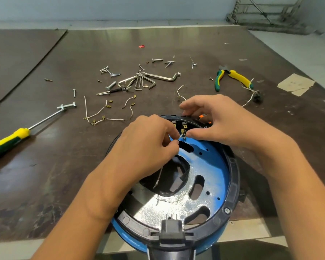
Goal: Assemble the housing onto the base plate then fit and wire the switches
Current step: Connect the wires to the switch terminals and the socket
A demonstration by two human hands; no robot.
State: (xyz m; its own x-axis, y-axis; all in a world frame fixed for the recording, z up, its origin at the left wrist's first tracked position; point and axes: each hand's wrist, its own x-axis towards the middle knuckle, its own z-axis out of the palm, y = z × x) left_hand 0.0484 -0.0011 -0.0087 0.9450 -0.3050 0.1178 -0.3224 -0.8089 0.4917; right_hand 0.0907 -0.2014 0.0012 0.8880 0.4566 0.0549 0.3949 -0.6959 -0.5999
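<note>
At the near edge of the counter the blue plate lies flat with the black housing ringed round its rim, its near side reaching past the counter's edge towards me. A switch sits in the housing's far wall, its brass tabs facing inward, and both grips meet there. My left grip is clamped on a thin white wire, pinched between thumb and fingertips, with the wire's end right at the lower tab. My right grip is closed on the housing at that same spot: fingers curled over the outside of the far wall, thumb inside, touching the tab beside the wire's end. So the switch lies between the two grips, just past my left fingertips and under my right fingers. A black socket sits in the housing's near side. Farther out on the counter lie loose wires with brass ends, hex keys and bolts; a screwdriver lies well to the left, and pliers well off to the right.
</note>
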